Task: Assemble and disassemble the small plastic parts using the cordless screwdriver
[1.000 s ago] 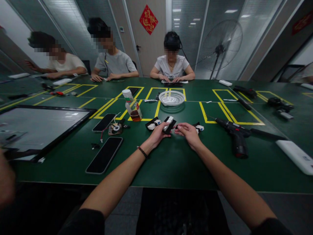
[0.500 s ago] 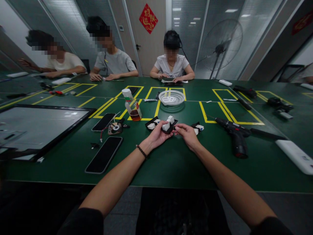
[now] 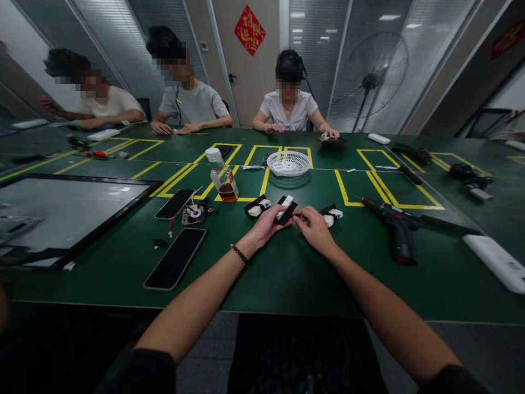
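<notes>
My left hand [image 3: 264, 229] is closed around a small black-and-white block-like piece [image 3: 286, 210], whose exact kind I cannot make out. Close to its lower right corner, my right hand [image 3: 315, 227] has thumb and fingers pinched together; whatever is between them is too small to see. On the green table, a black piece with white parts [image 3: 258, 206] lies just beyond my left hand. Another similar black-and-white piece [image 3: 332, 215] rests to the right of my right hand.
A black power drill [image 3: 394, 224] lies to the right. Leftward are a large phone [image 3: 175, 259], a second phone [image 3: 174, 203], a small motor-like part [image 3: 193, 214] and a framed panel [image 3: 77, 216]. A bottle [image 3: 222, 178] and white basket [image 3: 289, 164] stand ahead. Several people sit opposite.
The piece in my left hand has turned, showing a flat black side. My right hand has shifted slightly right. Across the table, a person has moved a dark flat object rightward.
</notes>
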A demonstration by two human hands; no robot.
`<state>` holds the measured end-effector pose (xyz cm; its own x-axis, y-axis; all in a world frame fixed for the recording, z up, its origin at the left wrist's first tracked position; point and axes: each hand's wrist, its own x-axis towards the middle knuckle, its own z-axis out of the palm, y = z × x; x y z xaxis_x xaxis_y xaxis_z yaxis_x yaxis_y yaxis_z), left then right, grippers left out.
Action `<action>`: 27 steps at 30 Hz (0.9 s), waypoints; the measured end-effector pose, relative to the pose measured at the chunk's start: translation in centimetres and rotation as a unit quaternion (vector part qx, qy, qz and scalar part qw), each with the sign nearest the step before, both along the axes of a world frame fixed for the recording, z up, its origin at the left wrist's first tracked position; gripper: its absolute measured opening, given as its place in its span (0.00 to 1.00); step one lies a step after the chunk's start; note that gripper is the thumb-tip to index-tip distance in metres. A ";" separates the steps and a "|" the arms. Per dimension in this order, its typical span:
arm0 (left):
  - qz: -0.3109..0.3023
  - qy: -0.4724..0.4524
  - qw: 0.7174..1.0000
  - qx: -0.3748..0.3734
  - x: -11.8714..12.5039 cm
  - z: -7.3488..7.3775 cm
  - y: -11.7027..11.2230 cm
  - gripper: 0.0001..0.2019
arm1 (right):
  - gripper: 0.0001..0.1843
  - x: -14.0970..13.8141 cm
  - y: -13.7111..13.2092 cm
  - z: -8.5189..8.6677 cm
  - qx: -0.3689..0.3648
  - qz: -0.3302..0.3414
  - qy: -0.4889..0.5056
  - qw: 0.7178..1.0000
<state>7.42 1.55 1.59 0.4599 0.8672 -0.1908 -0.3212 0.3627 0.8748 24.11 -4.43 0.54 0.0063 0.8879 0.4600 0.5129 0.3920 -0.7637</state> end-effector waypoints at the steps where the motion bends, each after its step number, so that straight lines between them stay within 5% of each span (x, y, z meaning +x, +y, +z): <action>1: 0.007 0.011 1.000 0.011 0.1 0.0 -0.1 0.12 | 0.10 0.0 -0.1 0.1 0.008 -0.002 -0.027 1.000; 10: 0.037 0.054 0.995 0.075 0.7 -0.7 -0.6 0.16 | 0.06 0.3 0.1 0.0 0.025 -0.037 -0.083 0.996; 18: 0.056 0.061 0.993 0.089 0.8 -0.4 -0.8 0.16 | 0.09 -0.5 0.3 -0.8 -0.040 -0.034 0.123 0.991; 27: 0.039 0.070 0.990 0.120 0.2 -0.3 -0.5 0.20 | 0.15 -0.3 1.0 -1.0 -0.036 -0.046 0.218 0.974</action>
